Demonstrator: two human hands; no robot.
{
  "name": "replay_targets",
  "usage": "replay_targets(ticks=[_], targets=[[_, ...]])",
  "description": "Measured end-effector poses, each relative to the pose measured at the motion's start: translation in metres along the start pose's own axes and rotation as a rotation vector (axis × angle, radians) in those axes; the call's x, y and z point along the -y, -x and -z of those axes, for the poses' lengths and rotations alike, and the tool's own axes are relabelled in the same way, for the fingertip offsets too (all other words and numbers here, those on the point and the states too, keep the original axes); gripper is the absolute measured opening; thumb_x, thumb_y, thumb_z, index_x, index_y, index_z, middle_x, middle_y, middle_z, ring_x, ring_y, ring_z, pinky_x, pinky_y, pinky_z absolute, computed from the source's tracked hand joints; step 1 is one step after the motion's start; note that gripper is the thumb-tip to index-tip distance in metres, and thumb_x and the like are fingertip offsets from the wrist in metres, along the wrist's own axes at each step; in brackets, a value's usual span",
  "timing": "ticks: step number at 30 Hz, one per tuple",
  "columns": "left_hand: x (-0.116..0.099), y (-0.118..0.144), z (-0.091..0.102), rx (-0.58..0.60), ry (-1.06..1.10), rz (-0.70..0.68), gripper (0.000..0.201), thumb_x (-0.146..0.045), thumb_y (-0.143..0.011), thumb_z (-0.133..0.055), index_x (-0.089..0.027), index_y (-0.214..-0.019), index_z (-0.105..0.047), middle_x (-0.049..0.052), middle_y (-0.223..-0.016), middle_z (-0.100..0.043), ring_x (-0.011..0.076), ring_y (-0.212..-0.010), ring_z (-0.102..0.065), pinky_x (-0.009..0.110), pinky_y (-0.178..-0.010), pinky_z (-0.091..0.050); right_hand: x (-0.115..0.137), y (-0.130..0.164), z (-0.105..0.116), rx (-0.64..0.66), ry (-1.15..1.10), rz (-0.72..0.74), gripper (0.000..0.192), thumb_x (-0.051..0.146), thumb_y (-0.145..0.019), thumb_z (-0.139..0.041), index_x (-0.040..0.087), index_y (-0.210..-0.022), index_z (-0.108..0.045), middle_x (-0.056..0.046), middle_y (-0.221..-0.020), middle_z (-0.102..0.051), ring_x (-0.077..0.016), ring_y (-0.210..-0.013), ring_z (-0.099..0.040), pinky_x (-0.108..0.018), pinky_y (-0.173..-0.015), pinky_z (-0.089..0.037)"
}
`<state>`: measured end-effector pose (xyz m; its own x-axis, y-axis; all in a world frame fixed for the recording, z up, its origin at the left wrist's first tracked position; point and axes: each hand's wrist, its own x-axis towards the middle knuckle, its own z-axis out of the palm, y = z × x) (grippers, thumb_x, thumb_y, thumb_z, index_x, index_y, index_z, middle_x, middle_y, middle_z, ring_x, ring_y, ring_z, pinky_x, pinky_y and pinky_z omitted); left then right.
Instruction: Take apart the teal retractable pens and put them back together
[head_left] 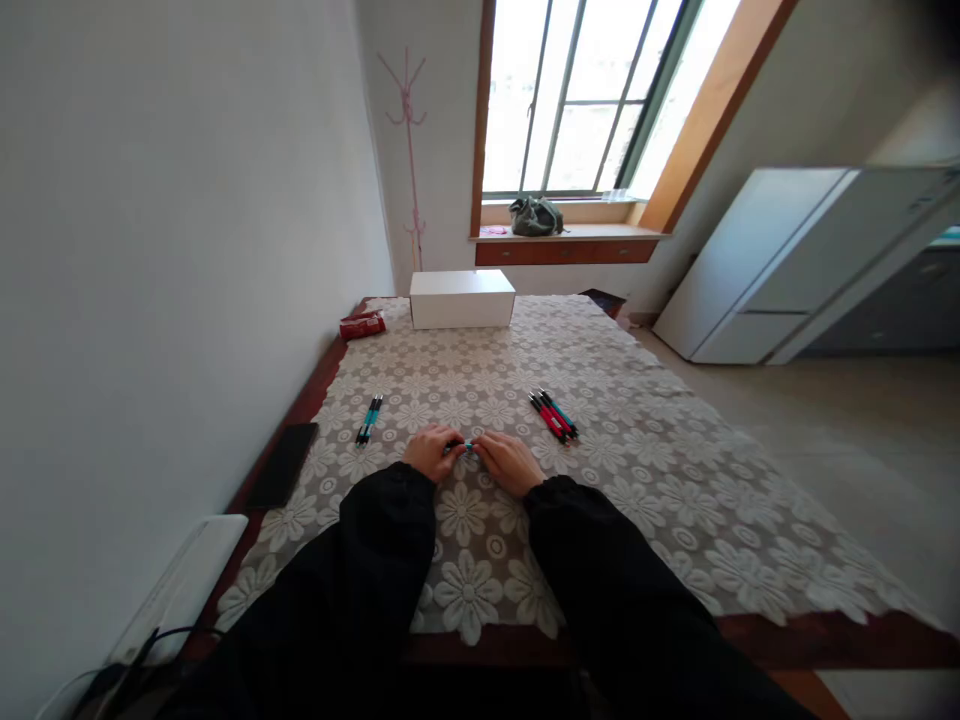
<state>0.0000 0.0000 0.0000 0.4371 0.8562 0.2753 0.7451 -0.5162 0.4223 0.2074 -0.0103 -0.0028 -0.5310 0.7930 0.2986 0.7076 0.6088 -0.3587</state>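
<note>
Low over the lace tablecloth, my left hand [433, 452] and my right hand [511, 464] meet at the fingertips. Between them is a pen [469, 446], black with a teal part, lying crosswise and mostly hidden by the fingers. Both hands are closed, one at each end of it. To the left of my left hand lie black-and-teal pens [367, 421] side by side. Beyond my right hand rests a bunch of red-and-black pens [548, 417] with a teal pen [558, 411] alongside.
A white box [462, 300] stands at the table's far end, with a red packet [362, 325] left of it. Along the left edge are a black phone [283, 466] and a white power strip [180, 590] with cables. The wall borders the table's left side.
</note>
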Motion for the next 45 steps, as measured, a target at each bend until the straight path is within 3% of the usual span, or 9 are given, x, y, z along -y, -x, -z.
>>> replay_targets(ticks=[7,10,13,17,21,28,38,45], targets=[[-0.003,0.0,0.002,0.002,-0.048,0.005,0.025,-0.037,-0.094,-0.049,-0.022,-0.092,-0.07,0.006,-0.096,-0.069,0.0203,-0.094,-0.059,0.033,-0.086,-0.045,-0.003,-0.002,-0.004,-0.016,-0.017,-0.034,0.008,0.022,-0.096,-0.049,0.02,-0.101,-0.055,-0.005,-0.101,-0.063,-0.0183,-0.095,-0.057,-0.029,-0.083,-0.04],[-0.003,0.0,0.003,0.001,0.013,0.015,0.025,-0.037,-0.086,-0.061,-0.023,-0.107,-0.066,0.004,-0.098,-0.069,0.0209,-0.097,-0.059,0.033,-0.088,-0.046,-0.007,-0.009,0.001,0.069,-0.037,-0.041,0.011,0.017,-0.09,-0.055,0.019,-0.101,-0.053,-0.005,-0.097,-0.063,-0.0177,-0.09,-0.057,-0.027,-0.078,-0.04],[-0.002,-0.001,0.004,0.017,0.037,0.021,0.027,-0.031,-0.081,-0.068,-0.024,-0.107,-0.065,0.003,-0.1,-0.069,0.0211,-0.098,-0.059,0.033,-0.087,-0.047,-0.007,-0.014,0.005,0.13,-0.036,-0.04,0.015,0.017,-0.09,-0.055,0.02,-0.104,-0.054,-0.004,-0.095,-0.065,-0.0174,-0.087,-0.059,-0.026,-0.075,-0.04],[0.0,-0.001,0.003,0.009,0.022,0.021,0.015,-0.031,-0.088,-0.059,-0.023,-0.098,-0.068,0.004,-0.099,-0.069,0.0208,-0.097,-0.059,0.033,-0.087,-0.046,0.001,-0.014,0.002,0.032,0.014,-0.037,0.014,0.025,-0.096,-0.049,0.022,-0.106,-0.058,-0.004,-0.101,-0.065,-0.0184,-0.096,-0.059,-0.028,-0.082,-0.041],[0.0,-0.001,0.003,0.009,-0.027,0.008,0.023,-0.037,-0.093,-0.052,-0.023,-0.095,-0.069,0.005,-0.099,-0.069,0.0206,-0.096,-0.058,0.034,-0.088,-0.045,0.005,-0.01,-0.003,0.007,0.065,-0.025,0.021,0.031,-0.1,-0.043,0.023,-0.103,-0.062,-0.005,-0.098,-0.064,-0.0187,-0.098,-0.058,-0.03,-0.086,-0.04],[-0.004,0.0,0.004,-0.039,-0.148,0.083,0.033,-0.037,-0.097,-0.043,-0.02,-0.087,-0.07,0.007,-0.094,-0.066,0.0214,-0.093,-0.056,0.034,-0.084,-0.043,-0.004,-0.008,-0.001,-0.046,0.022,-0.078,0.011,0.022,-0.093,-0.054,0.022,-0.102,-0.06,-0.005,-0.103,-0.064,-0.0202,-0.099,-0.057,-0.031,-0.087,-0.04],[0.001,0.001,0.007,-0.069,-0.097,0.138,0.015,-0.03,-0.089,-0.057,-0.023,-0.095,-0.069,0.005,-0.104,-0.067,0.0232,-0.102,-0.055,0.036,-0.089,-0.041,-0.014,-0.006,0.001,-0.074,0.059,-0.156,0.011,0.023,-0.091,-0.055,0.024,-0.1,-0.061,-0.006,-0.104,-0.064,-0.0226,-0.104,-0.054,-0.034,-0.089,-0.039],[0.002,0.001,0.005,-0.074,-0.084,0.15,0.024,-0.025,-0.091,-0.051,-0.026,-0.108,-0.068,0.006,-0.109,-0.066,0.0237,-0.105,-0.055,0.038,-0.09,-0.041,-0.024,-0.004,0.001,-0.1,0.092,-0.183,0.014,0.021,-0.091,-0.054,0.025,-0.101,-0.063,-0.007,-0.103,-0.063,-0.0229,-0.104,-0.052,-0.036,-0.093,-0.038]])
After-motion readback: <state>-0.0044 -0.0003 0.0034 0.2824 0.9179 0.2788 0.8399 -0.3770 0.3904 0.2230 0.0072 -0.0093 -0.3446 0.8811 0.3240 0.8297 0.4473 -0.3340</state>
